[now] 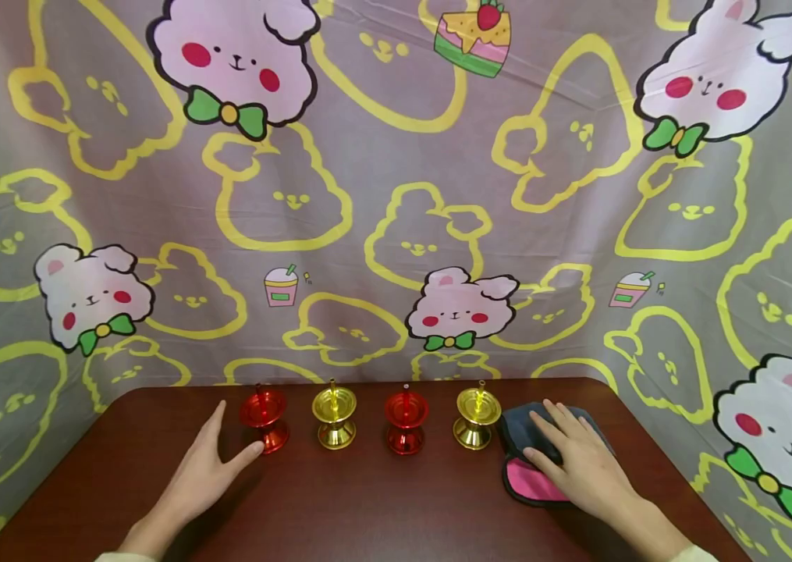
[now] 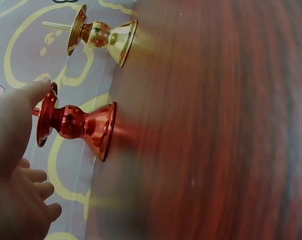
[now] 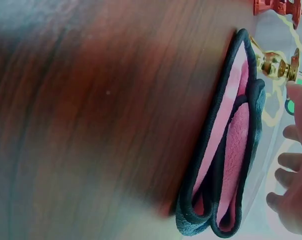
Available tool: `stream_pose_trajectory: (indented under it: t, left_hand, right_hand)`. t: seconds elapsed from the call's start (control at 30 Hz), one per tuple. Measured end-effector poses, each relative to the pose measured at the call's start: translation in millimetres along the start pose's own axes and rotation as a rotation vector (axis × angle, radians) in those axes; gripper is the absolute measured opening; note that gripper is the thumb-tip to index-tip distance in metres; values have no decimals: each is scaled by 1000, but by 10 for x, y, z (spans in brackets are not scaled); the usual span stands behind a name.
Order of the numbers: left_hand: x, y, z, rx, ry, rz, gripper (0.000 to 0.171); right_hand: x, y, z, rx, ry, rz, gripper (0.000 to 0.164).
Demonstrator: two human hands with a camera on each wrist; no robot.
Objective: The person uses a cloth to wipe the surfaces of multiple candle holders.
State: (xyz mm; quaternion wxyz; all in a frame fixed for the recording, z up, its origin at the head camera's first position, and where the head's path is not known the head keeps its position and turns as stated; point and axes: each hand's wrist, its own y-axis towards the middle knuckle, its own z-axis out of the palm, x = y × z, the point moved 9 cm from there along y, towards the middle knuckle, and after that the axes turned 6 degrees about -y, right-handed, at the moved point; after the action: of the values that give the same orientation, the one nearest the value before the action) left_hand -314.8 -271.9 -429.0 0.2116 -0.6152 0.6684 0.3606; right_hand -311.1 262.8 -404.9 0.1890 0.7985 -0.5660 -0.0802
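Four goblet-shaped metal candle holders, each with a thin upright post, stand upright in a row: the left red candle holder (image 1: 264, 420), the left gold candle holder (image 1: 335, 417), the right red candle holder (image 1: 406, 421) and the right gold candle holder (image 1: 476, 417). My left hand (image 1: 204, 471) is beside the left red one, thumb and fingers spread; its thumb overlaps that holder's dish in the left wrist view, and touch cannot be told. Above a folded grey-blue and pink cloth (image 1: 534, 480) with black edging hovers my right hand (image 1: 584, 462), fingers spread, holding nothing.
The dark brown wooden table (image 1: 367, 507) carries the row near its far edge, with the cloth at the right end. Behind and at both sides hangs a grey curtain (image 1: 381, 156) printed with yellow outlines and white cartoon animals.
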Motion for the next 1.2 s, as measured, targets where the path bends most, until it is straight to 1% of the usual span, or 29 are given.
stream_pose_trajectory:
  t: [0.13, 0.23, 0.4, 0.57, 0.7, 0.8, 0.87, 1.0, 1.1, 1.2]
  left_hand:
    - [55, 38, 59, 22, -86, -60, 112]
    - [96, 72, 113, 40, -136, -99, 112]
    - [148, 148, 172, 36, -207, -142, 110]
    - [168, 203, 230, 36, -311, -152, 105]
    - [164, 222, 273, 26, -366, -142, 98]
    - [148, 239, 306, 4, -398, -122, 91]
    - [146, 251, 312, -23, -409, -109, 86]
    - [158, 282, 296, -89, -399, -99, 73]
    - [156, 299, 281, -116, -361, -106, 63]
    - [148, 309, 277, -123, -336, -100, 56]
  right_hand:
    - [43, 3, -98, -98, -45, -41, 57]
    - [46, 4, -108, -104, -69, -42, 58]
    - [17, -15, -19, -34, -83, -29, 68]
    - [-13, -45, 106, 38, -83, -26, 79]
    - [-16, -51, 168, 72, -74, -36, 79]
    - [-16, -56, 186, 104, -65, -54, 79]
    - [-13, -59, 200, 140, -48, -68, 80]
    - [-11, -52, 213, 223, 5, -99, 85]
    - [-18, -46, 217, 294, 66, -113, 90]
    - [-39, -54, 225, 359, 123, -108, 93]
